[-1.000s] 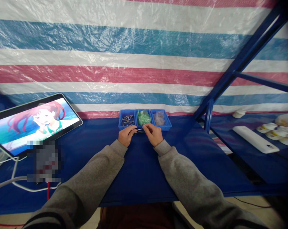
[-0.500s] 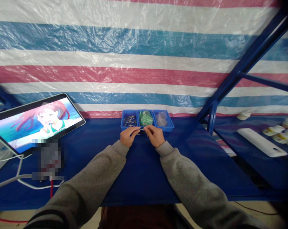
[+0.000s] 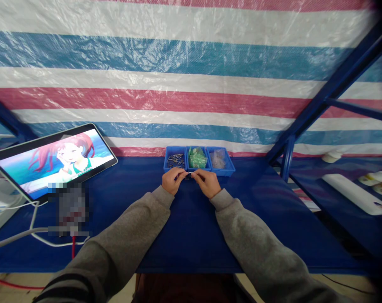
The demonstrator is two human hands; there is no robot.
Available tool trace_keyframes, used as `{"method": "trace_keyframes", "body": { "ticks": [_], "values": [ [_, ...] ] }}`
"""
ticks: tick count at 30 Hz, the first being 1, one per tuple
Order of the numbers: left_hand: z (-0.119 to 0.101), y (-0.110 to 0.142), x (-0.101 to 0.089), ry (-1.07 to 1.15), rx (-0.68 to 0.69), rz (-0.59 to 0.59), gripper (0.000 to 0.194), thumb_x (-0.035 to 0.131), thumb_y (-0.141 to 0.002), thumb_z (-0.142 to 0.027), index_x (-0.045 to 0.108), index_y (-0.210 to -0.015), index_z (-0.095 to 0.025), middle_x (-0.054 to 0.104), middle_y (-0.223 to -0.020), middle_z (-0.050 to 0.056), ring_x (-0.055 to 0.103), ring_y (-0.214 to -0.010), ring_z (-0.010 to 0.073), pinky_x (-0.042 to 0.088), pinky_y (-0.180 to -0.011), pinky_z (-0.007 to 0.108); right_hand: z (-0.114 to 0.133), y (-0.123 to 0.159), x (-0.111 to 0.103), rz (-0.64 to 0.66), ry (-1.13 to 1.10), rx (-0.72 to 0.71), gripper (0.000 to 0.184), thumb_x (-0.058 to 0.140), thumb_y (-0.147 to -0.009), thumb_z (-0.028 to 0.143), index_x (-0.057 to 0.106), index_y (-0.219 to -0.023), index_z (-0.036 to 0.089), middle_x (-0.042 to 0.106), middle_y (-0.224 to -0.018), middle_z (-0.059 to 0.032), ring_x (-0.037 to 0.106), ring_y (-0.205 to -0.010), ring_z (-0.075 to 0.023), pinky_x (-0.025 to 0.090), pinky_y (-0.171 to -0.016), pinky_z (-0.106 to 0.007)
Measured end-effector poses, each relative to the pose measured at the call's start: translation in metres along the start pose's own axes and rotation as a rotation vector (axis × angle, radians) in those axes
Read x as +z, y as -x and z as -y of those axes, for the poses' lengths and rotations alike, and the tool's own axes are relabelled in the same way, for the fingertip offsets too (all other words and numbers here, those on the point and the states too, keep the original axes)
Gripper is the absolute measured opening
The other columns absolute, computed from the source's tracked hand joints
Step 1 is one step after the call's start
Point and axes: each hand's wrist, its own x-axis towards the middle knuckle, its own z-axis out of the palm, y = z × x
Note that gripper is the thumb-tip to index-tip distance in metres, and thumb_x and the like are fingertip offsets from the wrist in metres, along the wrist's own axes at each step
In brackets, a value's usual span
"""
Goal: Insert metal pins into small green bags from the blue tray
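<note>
My left hand and my right hand meet fingertip to fingertip just in front of a row of three blue bins. Both are closed in a pinch on a small thin piece between them, too small to name. Behind my left hand, the left bin contains many thin metal pins. Green plastic packing fills the middle bin, above my fingertips. The right bin, behind my right hand, has clear plastic pieces or bags in it.
A tablet playing a cartoon leans at the left. Near it are a blurred-out device and white and red cables. On the right stand a blue metal frame, a long white case and several rolls. Striped sheeting hangs behind.
The view has shifted slightly, so the things on the table appear a little farther right. My fingertips have drawn closer together around the small piece.
</note>
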Motion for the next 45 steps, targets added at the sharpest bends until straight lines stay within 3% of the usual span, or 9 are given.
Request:
{"method": "trace_keyframes", "body": {
  "ticks": [3,8,15,19,24,27,33,40,45],
  "values": [
    [-0.002,-0.001,0.0,0.032,0.022,0.007,0.018,0.053,-0.085,-0.029,0.064,-0.08,-0.015,0.064,-0.07,0.003,0.056,-0.06,0.0104,0.045,-0.058,0.023,-0.002,0.0,0.0,0.01,0.027,0.01,0.037,0.039,-0.09,0.043,0.062,-0.072,0.019,0.059,-0.061,-0.0016,0.053,-0.057,-0.0137,0.037,-0.057,-0.023],
    [-0.002,-0.002,0.0,0.015,0.03,-0.026,0.017,0.055,-0.083,-0.029,0.064,-0.078,-0.015,0.062,-0.066,0.002,0.053,-0.056,0.0101,0.044,-0.056,0.023,-0.001,0.0,-0.002,-0.024,0.008,0.031,0.025,0.046,-0.087,0.039,0.061,-0.092,0.019,0.058,-0.062,0.0008,0.051,-0.054,-0.0127,0.037,-0.056,-0.023],
    [0.0,-0.002,0.0,0.045,0.068,-0.028,0.014,0.059,-0.082,-0.026,0.065,-0.077,-0.015,0.065,-0.069,0.002,0.056,-0.059,0.0102,0.047,-0.06,0.024,-0.003,-0.001,0.001,0.047,0.022,-0.039,0.028,0.04,-0.091,0.034,0.062,-0.08,0.019,0.063,-0.071,-0.002,0.057,-0.066,-0.0134,0.038,-0.063,-0.022],
    [-0.003,-0.006,-0.003,0.037,0.108,-0.084,0.01,0.058,-0.082,-0.023,0.066,-0.083,-0.016,0.068,-0.077,0.003,0.06,-0.069,0.0124,0.049,-0.068,0.027,-0.007,-0.001,0.003,0.039,0.098,0.013,0.036,0.04,-0.091,0.036,0.062,-0.07,0.018,0.06,-0.062,-0.0019,0.055,-0.06,-0.013,0.036,-0.06,-0.022],
    [-0.001,-0.016,-0.01,-0.024,0.184,-0.134,0.011,0.059,-0.081,-0.021,0.067,-0.088,-0.018,0.068,-0.084,0.004,0.06,-0.078,0.0145,0.048,-0.073,0.03,-0.007,-0.001,0.0,-0.016,0.164,0.064,0.037,0.039,-0.091,0.037,0.063,-0.07,0.018,0.059,-0.06,-0.0016,0.054,-0.056,-0.0122,0.036,-0.058,-0.022],
    [0.005,-0.021,-0.013,-0.154,0.143,-0.147,0.012,0.059,-0.082,-0.023,0.068,-0.09,-0.02,0.068,-0.085,0.003,0.058,-0.082,0.0166,0.044,-0.077,0.034,-0.007,-0.001,-0.001,-0.018,0.202,0.088,0.036,0.04,-0.09,0.037,0.063,-0.07,0.018,0.059,-0.058,-0.0014,0.053,-0.055,-0.0122,0.035,-0.057,-0.022],
    [0.01,-0.024,-0.011,-0.369,-0.066,-0.081,0.026,0.051,-0.086,-0.028,0.06,-0.11,-0.023,0.061,-0.11,0.007,0.048,-0.108,0.024,0.034,-0.089,0.041,-0.01,0.0,0.004,0.149,0.255,0.071,0.02,0.048,-0.087,0.031,0.065,-0.089,0.021,0.067,-0.073,-0.0009,0.059,-0.066,-0.0135,0.037,-0.061,-0.022],
    [0.003,-0.011,-0.003,-0.111,0.134,0.066,0.02,0.046,-0.087,-0.021,0.064,-0.095,-0.02,0.063,-0.096,0.007,0.056,-0.093,0.0182,0.042,-0.081,0.034,-0.002,-0.001,0.022,0.324,0.444,0.104,0.02,0.045,-0.088,0.032,0.061,-0.098,0.022,0.068,-0.088,-0.0036,0.062,-0.079,-0.0162,0.04,-0.067,-0.024],
    [0.0,-0.008,-0.003,-0.032,0.149,0.044,0.02,0.044,-0.087,-0.019,0.062,-0.095,-0.018,0.062,-0.093,0.007,0.058,-0.089,0.0173,0.046,-0.08,0.033,0.007,-0.004,0.022,0.412,0.531,0.134,0.023,0.038,-0.092,0.032,0.056,-0.098,0.02,0.067,-0.09,-0.0071,0.062,-0.083,-0.0178,0.04,-0.069,-0.024]
  ]
}}
